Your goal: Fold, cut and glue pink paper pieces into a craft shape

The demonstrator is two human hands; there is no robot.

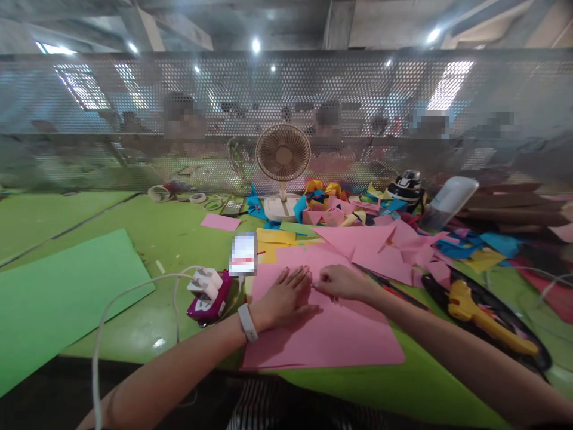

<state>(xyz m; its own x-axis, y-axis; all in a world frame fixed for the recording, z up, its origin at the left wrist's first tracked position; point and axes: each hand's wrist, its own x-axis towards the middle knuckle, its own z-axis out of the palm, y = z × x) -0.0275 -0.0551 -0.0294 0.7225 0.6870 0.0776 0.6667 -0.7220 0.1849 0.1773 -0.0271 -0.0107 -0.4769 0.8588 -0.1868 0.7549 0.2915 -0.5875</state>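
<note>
A large sheet of pink paper (340, 343) lies in front of me on the green table. Spread flat on it is my left hand (289, 298), fingers stretched out and a pale band (248, 323) round the wrist. Close by on the right, my right hand (338, 283) rests on the same paper with its fingers curled in. Whatever those fingers pinch, if anything, is hidden. Folded and cut pink paper (380, 248) overlaps the sheet's far side. Partly under my right forearm lies a dark, long tool with red on it (394, 288), its kind unclear.
A small fan (283, 154) stands behind heaped paper scraps (340, 206). At left are a phone (243, 254), a purple power strip (208, 307) with corded chargers, and green paper (67, 298). A yellow glue gun (487, 316) sits in a black tray at right. A perforated screen (215, 89) closes the back.
</note>
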